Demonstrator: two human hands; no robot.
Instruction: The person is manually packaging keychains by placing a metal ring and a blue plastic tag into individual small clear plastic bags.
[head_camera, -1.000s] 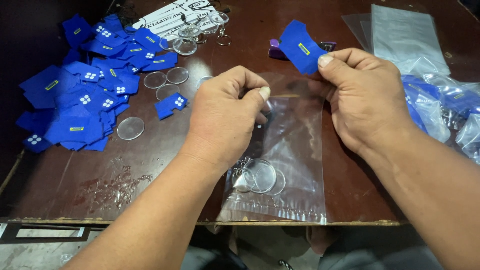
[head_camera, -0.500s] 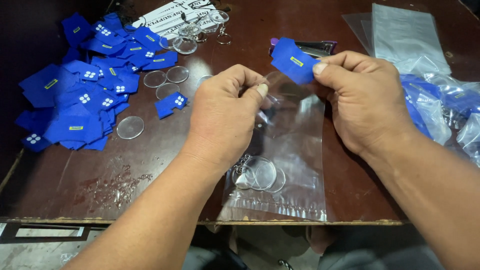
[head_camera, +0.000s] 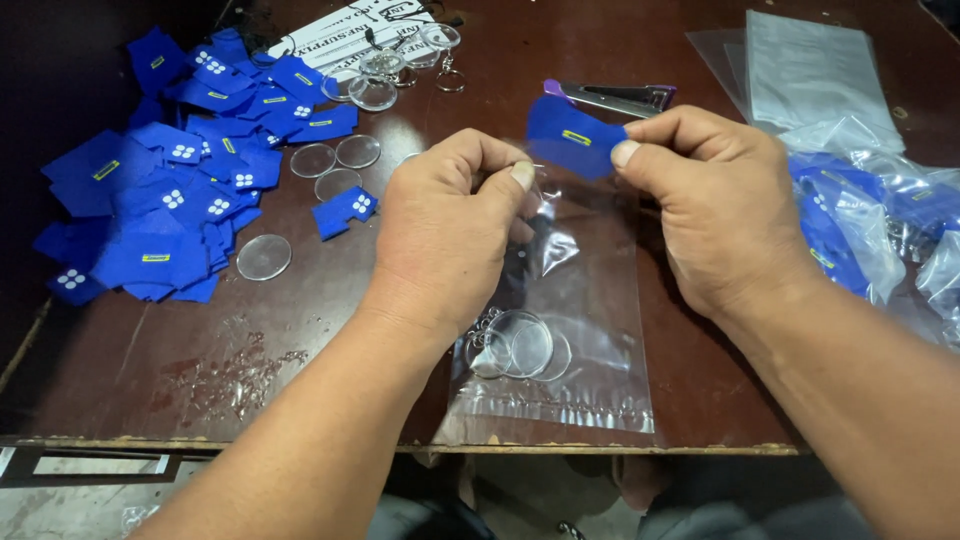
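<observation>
A clear plastic bag (head_camera: 590, 310) lies on the dark brown table (head_camera: 170, 370) with clear round discs and a metal ring (head_camera: 515, 345) inside near its bottom. My left hand (head_camera: 445, 230) pinches the bag's upper left edge at the mouth. My right hand (head_camera: 715, 200) pinches a small blue card (head_camera: 568, 138) with a yellow mark, held at the bag's top opening.
A pile of blue cards (head_camera: 170, 170) covers the left of the table, with loose clear discs (head_camera: 330, 170) beside it. Key rings (head_camera: 410, 55) lie on a white printed sheet behind. A stapler (head_camera: 615, 97), empty bags (head_camera: 800, 70) and filled bags (head_camera: 870, 220) sit right.
My right hand has lowered the blue card toward the bag's mouth and moved it left, closer to my left hand. The bag and its discs stay put.
</observation>
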